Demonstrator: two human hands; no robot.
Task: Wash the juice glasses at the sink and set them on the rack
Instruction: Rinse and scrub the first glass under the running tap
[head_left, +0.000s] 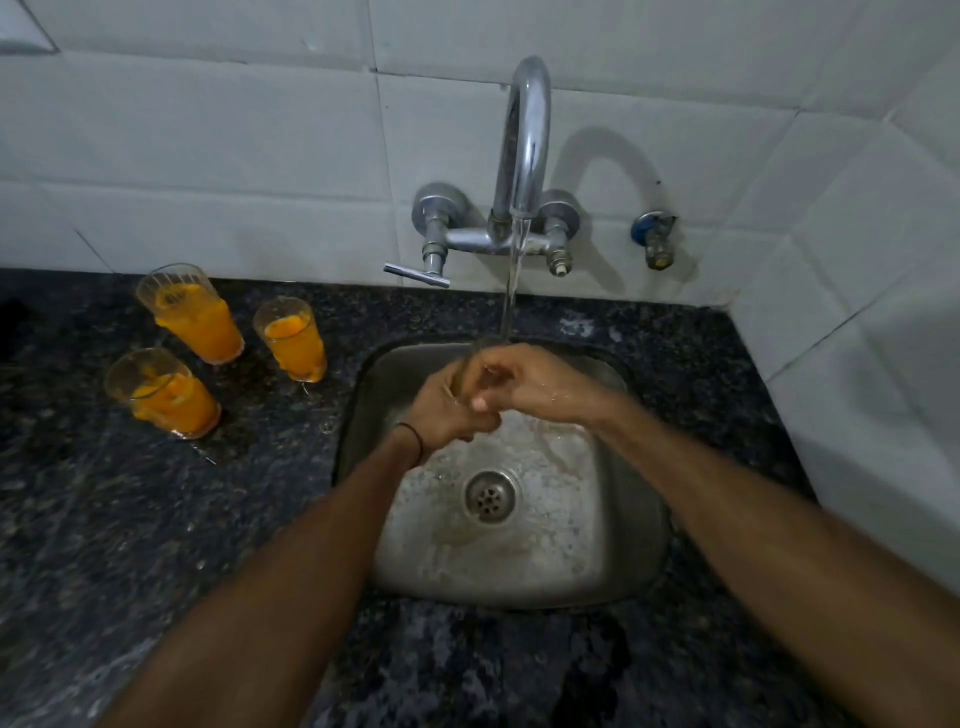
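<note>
Under the running tap (522, 150), both hands are curling closed around one glass (460, 376): left hand (449, 413), right hand (524, 384); three juice-filled glasses (208, 348) are standing on the counter (130, 519) beside the sink (623, 545).

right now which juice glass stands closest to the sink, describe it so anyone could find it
Start at the steel sink and look left along the dark counter. Three glasses of orange juice stand there; the one you want is nearest the basin, right of the other two.

dark speckled stone counter (104, 519), three juice glasses (293, 338) standing left of inset sink (639, 519)
</note>
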